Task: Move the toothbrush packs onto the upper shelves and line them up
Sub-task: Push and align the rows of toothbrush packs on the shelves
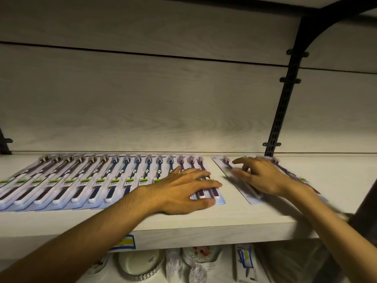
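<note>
A long overlapping row of toothbrush packs (106,178) lies flat on the pale wooden upper shelf (234,219), brush heads toward the back wall. My left hand (183,188) rests flat, fingers spread, on the purple packs at the row's right end (214,196). A gap of bare shelf separates that end from a loose group of packs (240,184) farther right. My right hand (263,176), blurred, lies on this loose group with fingers spread, pressing on it. More packs (302,179) show beyond the right wrist.
A black slotted upright with brackets (283,103) stands against the back wall at the right. A price label (124,243) is stuck on the shelf's front edge. Below are stacked plates and bowls (140,264), wrapped items (195,260) and a boxed item (244,262).
</note>
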{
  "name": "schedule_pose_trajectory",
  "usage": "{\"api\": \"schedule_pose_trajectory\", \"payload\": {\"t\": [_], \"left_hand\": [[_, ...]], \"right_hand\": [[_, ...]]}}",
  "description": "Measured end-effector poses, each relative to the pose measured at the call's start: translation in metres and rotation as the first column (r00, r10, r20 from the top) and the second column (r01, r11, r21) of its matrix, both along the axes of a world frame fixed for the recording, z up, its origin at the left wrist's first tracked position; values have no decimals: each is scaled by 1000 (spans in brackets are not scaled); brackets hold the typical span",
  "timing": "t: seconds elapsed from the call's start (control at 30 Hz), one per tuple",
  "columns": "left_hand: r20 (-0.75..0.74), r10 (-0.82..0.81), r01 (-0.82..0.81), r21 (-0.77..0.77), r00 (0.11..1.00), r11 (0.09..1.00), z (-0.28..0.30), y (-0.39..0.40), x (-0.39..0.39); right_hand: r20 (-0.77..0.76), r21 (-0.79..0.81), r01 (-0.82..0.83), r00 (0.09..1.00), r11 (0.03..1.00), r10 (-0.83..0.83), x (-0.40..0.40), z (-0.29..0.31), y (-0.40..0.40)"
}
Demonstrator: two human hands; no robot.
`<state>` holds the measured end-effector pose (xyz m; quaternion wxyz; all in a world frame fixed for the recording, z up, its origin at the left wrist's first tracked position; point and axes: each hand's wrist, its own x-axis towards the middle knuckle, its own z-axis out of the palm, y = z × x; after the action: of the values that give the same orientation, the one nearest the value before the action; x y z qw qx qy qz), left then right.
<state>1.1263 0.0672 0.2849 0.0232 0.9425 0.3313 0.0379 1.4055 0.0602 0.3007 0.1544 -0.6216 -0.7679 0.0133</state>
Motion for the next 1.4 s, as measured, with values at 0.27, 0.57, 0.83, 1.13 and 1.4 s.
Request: {"api": "schedule_pose_trajectory", "payload": {"t": [0.27,0.57,0.83,1.13,1.4], "left_hand": [[55,1,0,-23,998,1000,2,-2,0],[80,-2,3,-5,997,1000,5,-4,2],[69,-1,0,8,998,1000,1,-1,2],[71,9,-10,4,997,1000,0,-1,1],[54,8,-9,29,999,1000,18,-1,9]], "right_hand": [[-376,-391,-329,910,860,177,11,14,-7],[-439,-350,-388,872,853,217,-4,3,4],[-427,-358,-379,879,853,212,-7,3,3],[340,70,326,881,943,-330,46,5,21],[337,21,375,870,927,-360,49,8,10]]}}
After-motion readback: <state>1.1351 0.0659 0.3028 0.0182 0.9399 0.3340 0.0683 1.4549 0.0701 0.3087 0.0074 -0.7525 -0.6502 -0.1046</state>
